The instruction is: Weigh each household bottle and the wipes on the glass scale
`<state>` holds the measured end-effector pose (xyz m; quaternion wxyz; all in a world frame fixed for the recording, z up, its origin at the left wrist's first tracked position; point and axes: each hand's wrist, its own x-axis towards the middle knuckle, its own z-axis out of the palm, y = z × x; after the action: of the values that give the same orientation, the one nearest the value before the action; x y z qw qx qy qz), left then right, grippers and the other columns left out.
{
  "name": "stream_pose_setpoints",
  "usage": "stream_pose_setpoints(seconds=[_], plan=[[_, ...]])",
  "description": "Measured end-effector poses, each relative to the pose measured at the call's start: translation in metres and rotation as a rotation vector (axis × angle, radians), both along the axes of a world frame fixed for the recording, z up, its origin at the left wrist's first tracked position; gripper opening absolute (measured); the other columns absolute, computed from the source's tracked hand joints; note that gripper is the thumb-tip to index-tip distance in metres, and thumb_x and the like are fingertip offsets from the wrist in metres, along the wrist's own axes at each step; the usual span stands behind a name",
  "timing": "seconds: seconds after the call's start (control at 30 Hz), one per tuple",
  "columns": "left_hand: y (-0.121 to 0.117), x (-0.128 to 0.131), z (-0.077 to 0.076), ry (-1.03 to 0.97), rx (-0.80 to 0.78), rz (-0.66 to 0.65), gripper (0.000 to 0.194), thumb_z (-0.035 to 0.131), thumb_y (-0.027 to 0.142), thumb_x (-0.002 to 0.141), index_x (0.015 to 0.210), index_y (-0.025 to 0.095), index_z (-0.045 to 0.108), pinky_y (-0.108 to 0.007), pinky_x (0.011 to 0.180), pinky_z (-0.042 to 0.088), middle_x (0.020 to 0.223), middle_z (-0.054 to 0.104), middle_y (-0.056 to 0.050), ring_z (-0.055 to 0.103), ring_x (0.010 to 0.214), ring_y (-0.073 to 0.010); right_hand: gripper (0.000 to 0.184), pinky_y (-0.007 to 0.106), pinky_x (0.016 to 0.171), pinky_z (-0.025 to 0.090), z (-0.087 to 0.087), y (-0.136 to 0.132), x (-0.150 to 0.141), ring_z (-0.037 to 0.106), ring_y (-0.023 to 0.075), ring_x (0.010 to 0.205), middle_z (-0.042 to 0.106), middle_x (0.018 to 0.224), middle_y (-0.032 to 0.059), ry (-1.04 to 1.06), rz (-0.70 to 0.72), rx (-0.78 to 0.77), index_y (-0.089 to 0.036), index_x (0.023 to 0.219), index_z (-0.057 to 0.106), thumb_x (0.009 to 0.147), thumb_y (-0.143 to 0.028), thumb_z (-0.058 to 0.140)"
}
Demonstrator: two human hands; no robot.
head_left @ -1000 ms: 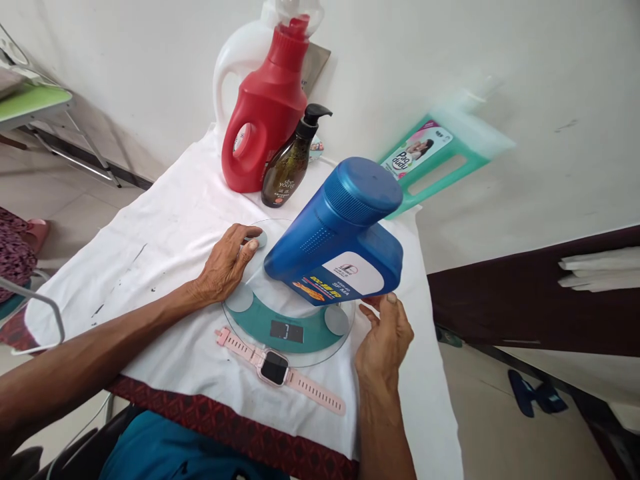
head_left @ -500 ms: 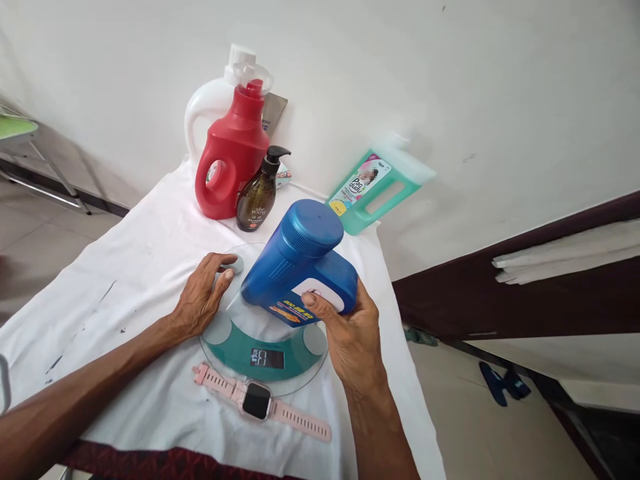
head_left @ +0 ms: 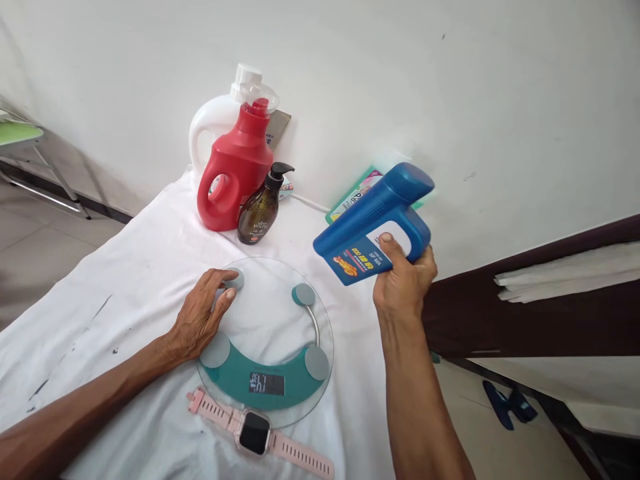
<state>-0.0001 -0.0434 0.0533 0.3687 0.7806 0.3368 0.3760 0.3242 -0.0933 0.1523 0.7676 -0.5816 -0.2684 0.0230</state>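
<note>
My right hand point(head_left: 407, 283) grips a blue bottle point(head_left: 370, 230) by its handle, thumb across the label. The bottle is tilted and held up at the table's right side, hiding much of a green bottle point(head_left: 350, 193) behind it. My left hand point(head_left: 203, 313) rests at the left edge of a round glass scale point(head_left: 263, 390), fingers apart and curved, with nothing in them. Lit characters show on the scale's display, too blurred to read surely. A smartwatch point(head_left: 254, 432) with a pink strap lies just in front of the scale.
Toward the wall stand a red jug point(head_left: 235, 167), a white jug point(head_left: 213, 117) and a dark pump bottle point(head_left: 260, 210). A white cloth point(head_left: 125, 287) covers the table. Slippers point(head_left: 507, 403) lie on the floor at right, and a green-topped stool point(head_left: 20, 133) stands at far left.
My right hand has carried the blue bottle up and to the right, away from above the scale, uncovering the glass. My left hand has stayed at the scale's left edge.
</note>
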Motion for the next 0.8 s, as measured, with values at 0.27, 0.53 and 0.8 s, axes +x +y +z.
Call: stream_pose_setpoints(seconds=[0.27,0.53,0.8], plan=[[-0.005,0.001,-0.003,-0.007,-0.050,0.029,0.037,0.044,0.046,0.114,0.135,0.024,0.066,-0.040,0.104,0.057,0.125,0.070,-0.008,0.068,0.113,-0.0237,0.046,0.050,0.090,0.065,-0.048,0.110,0.073,0.072,0.0262,0.096,0.068,0.103,0.0035,-0.012,-0.252,-0.268,-0.026,0.098,0.050,0.068,-0.045,0.080],[-0.008,0.002,-0.001,0.016,-0.088,0.041,0.037,0.045,0.046,0.114,0.138,0.026,0.066,-0.042,0.105,0.057,0.127,0.071,-0.009,0.067,0.117,-0.0257,0.053,0.052,0.116,0.050,-0.059,0.189,0.091,0.062,0.0323,0.133,0.061,0.136,0.0137,-0.026,-0.375,-0.465,-0.025,0.131,0.044,0.090,-0.046,0.068],[-0.008,0.002,0.000,0.018,-0.107,0.030,0.038,0.046,0.046,0.113,0.139,0.026,0.066,-0.042,0.107,0.057,0.128,0.071,-0.009,0.068,0.119,-0.0260,0.053,0.050,0.122,0.042,-0.055,0.190,0.085,0.054,0.0305,0.137,0.057,0.144,0.0192,-0.158,-0.370,-0.570,-0.020,0.138,0.036,0.098,-0.034,0.067]])
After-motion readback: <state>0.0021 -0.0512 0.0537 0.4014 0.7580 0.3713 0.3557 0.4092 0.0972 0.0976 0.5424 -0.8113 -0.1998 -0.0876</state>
